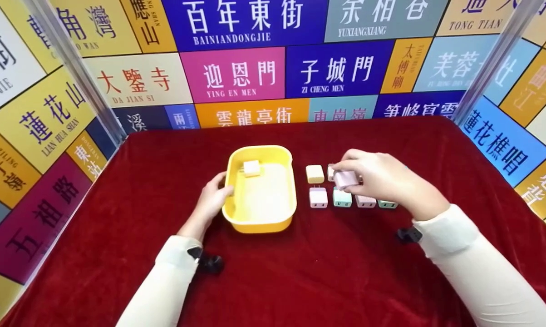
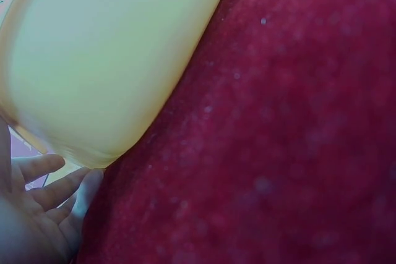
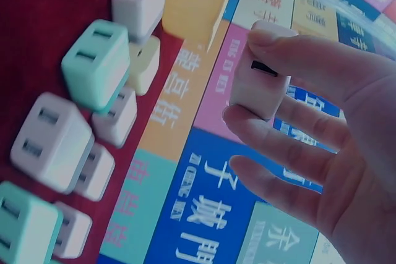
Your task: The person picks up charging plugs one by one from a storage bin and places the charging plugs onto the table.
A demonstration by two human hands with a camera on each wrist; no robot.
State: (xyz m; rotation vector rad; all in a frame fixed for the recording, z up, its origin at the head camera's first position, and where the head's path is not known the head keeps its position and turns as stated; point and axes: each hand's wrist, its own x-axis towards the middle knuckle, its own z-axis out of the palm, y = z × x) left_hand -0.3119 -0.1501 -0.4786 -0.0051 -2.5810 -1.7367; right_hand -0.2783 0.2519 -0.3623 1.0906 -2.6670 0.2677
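A yellow plastic bin (image 1: 259, 227) stands on the cloth, with one white plug charger (image 1: 251, 168) lying inside near its far left corner. My left hand (image 1: 214, 196) holds the bin's left side, thumb at the rim and the other fingers along the outer wall. My right hand (image 1: 375, 177) pinches a pale lilac plug charger (image 1: 346, 180) between thumb and fingers, raised over two rows of chargers. In the near row stand a lilac charger (image 1: 318, 198), a mint charger (image 1: 342, 198), a pink charger (image 1: 366, 201) and another mint charger (image 1: 387, 204).
A pale yellow charger (image 1: 315, 174) stands in the far row; further pale chargers there, such as a white charger (image 3: 116, 119), are partly hidden by my right hand in the head view. Dark red cloth (image 1: 300, 281) covers the table. Behind rises a colourful sign-patterned wall (image 1: 236, 75).
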